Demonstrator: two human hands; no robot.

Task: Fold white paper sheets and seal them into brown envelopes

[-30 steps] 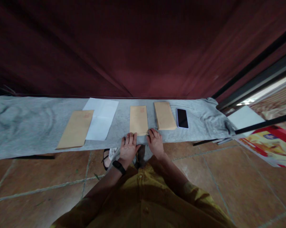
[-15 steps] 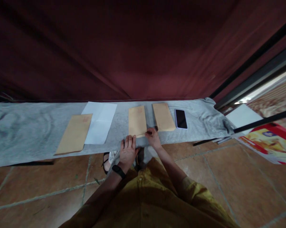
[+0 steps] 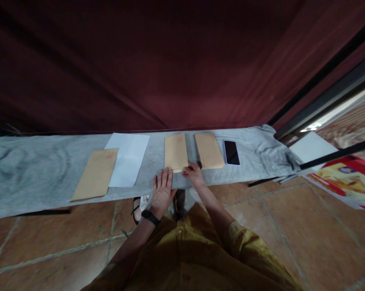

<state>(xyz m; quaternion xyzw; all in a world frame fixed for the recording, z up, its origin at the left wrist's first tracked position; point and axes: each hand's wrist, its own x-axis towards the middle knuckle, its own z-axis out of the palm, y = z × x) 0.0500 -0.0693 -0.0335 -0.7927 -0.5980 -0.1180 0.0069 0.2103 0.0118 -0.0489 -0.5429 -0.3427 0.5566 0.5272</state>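
A brown paper envelope (image 3: 175,151) lies flat in front of me, its near edge showing a pale strip like a flap. My left hand (image 3: 162,192) rests flat at its near left corner, fingers stretched out and a fingertip on the paper. At the near right corner, my right hand (image 3: 194,175) has its fingers curled together on the envelope's edge. To the right lies a stack of brown envelopes (image 3: 209,150). Another brown envelope (image 3: 96,173) lies at the left, partly over white paper (image 3: 128,157).
A grey cloth (image 3: 43,169) covers the narrow table. A phone (image 3: 231,152) lies right of the stack. Behind hangs a dark red curtain (image 3: 176,72). A black metal bar (image 3: 337,157) and a red and yellow box (image 3: 349,178) are at the right. Below is a tiled floor (image 3: 270,226).
My left hand has shifted slightly, its fingers a little more spread. My right hand has moved slightly left along the envelope's near edge. The envelope's near edge sits slightly farther from me.
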